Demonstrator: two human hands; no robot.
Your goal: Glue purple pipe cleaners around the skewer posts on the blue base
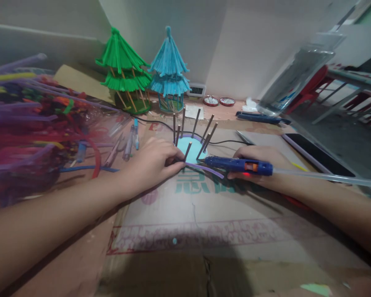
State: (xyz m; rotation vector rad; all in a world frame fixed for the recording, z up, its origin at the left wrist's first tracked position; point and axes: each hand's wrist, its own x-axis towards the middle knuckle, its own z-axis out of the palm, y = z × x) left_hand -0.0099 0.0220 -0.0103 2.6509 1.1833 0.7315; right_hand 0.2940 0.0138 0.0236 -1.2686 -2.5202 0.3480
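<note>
Light-blue round disc [190,149] sits on printed brown cardboard [179,212], slim brown sticks [196,123] already upright around it. Fuzzy purple strip [207,169] lines far rim; near end loose, apparently unglued. Left hand [159,161] pinches strip; right hand [266,155] grips blue plastic glue gun [231,164].

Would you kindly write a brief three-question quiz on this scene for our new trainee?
1. Which thing is in the right hand?
a) a phone
b) a glue gun
c) a bottle
2. True or false: the thin brown sticks all lie flat.
3. What colour is the strip whose loose end sticks out next to the left hand?

Key:
1. b, the glue gun.
2. False; the sticks stand up around the light blue disc.
3. Purple.
</note>
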